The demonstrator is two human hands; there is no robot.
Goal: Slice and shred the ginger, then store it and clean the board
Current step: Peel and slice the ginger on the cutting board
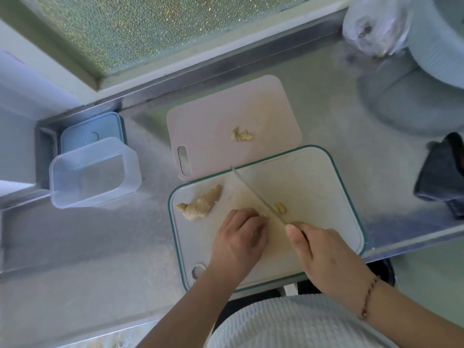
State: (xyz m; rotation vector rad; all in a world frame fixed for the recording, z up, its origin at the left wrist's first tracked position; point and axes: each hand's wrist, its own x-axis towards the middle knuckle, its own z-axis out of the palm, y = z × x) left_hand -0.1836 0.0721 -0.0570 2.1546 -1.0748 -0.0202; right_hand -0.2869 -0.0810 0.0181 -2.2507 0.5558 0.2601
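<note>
Ginger piece being cut mostly hidden under left hand [239,234], fingers curled down on it, on green-rimmed board [326,197]; knife [256,194] gripped in right hand [324,257], fist closed round handle, blade angled away up-left, touching board just right of left fingertips; 1 cut bit [280,207] just past blade; larger ginger chunk [200,203] left of left hand; scraps [241,134] on pink board [213,121] beyond knife tip; clear tub [93,172] far left, lid [93,129] behind it.

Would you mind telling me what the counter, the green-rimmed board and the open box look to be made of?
Counter: likely stainless steel, dull brushed grey with a folded metal rim.
Board: probably plastic, matte off-white with a moulded green rim.
Box: clear, slightly frosted plastic; the counter shows through its walls.
</note>
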